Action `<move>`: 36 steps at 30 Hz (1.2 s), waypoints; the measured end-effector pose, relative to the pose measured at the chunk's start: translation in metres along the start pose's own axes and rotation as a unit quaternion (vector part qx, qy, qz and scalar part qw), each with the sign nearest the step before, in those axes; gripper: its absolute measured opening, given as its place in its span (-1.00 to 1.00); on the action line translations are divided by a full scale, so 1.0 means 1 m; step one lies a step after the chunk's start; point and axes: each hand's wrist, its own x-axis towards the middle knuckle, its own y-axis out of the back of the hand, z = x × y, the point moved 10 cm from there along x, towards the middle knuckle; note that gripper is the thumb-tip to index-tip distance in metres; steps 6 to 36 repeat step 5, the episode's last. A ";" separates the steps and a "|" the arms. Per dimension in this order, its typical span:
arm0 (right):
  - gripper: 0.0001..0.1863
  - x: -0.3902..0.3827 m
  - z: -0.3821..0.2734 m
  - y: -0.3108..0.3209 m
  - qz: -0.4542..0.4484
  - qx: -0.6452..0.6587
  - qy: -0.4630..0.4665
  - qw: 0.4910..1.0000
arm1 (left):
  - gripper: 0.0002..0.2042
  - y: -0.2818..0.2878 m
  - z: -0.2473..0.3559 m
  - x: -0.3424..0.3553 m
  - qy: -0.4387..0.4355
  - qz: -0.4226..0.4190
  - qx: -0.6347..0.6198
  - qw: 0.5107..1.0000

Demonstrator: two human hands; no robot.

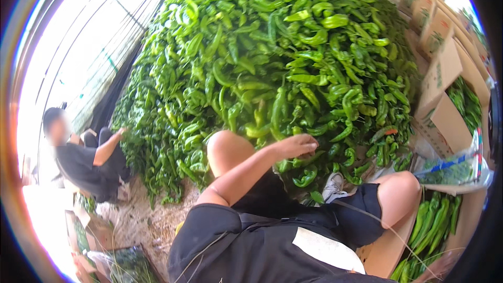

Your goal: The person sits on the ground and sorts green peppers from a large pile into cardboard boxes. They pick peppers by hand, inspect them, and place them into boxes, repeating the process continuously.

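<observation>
A large heap of long green peppers rises in front of me. My left hand is over its near edge, between my knees, with the fingers bent together and turned down; whatever they hold is hidden. At the lower right rim, my right hand is blurred beside a cardboard box. Long green peppers lie lengthwise in that box, packed side by side. The right hand's fingers are too smeared to read.
Another person sits at the heap's left side, one hand touching the peppers. An open carton with peppers and a clear plastic bag are at right. More cartons line the back right. My shoe rests by the heap.
</observation>
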 end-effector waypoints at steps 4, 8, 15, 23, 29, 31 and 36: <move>-0.32 0.007 -0.207 0.073 0.057 0.144 0.129 0.979 | -0.58 0.066 0.033 -0.001 -0.009 0.051 0.070 0.996; -0.32 0.004 -0.247 0.086 0.052 0.161 0.152 0.974 | -0.55 0.086 0.040 -0.003 -0.005 0.071 0.097 0.993; -0.32 0.004 -0.247 0.086 0.052 0.161 0.152 0.974 | -0.55 0.086 0.040 -0.003 -0.005 0.071 0.097 0.993; -0.32 0.004 -0.247 0.086 0.052 0.161 0.152 0.974 | -0.55 0.086 0.040 -0.003 -0.005 0.071 0.097 0.993; -0.32 0.004 -0.247 0.086 0.052 0.161 0.152 0.974 | -0.55 0.086 0.040 -0.003 -0.005 0.071 0.097 0.993; -0.32 0.004 -0.247 0.086 0.052 0.161 0.152 0.974 | -0.55 0.086 0.040 -0.003 -0.005 0.071 0.097 0.993; -0.32 0.004 -0.247 0.086 0.052 0.161 0.152 0.974 | -0.55 0.086 0.040 -0.003 -0.005 0.071 0.097 0.993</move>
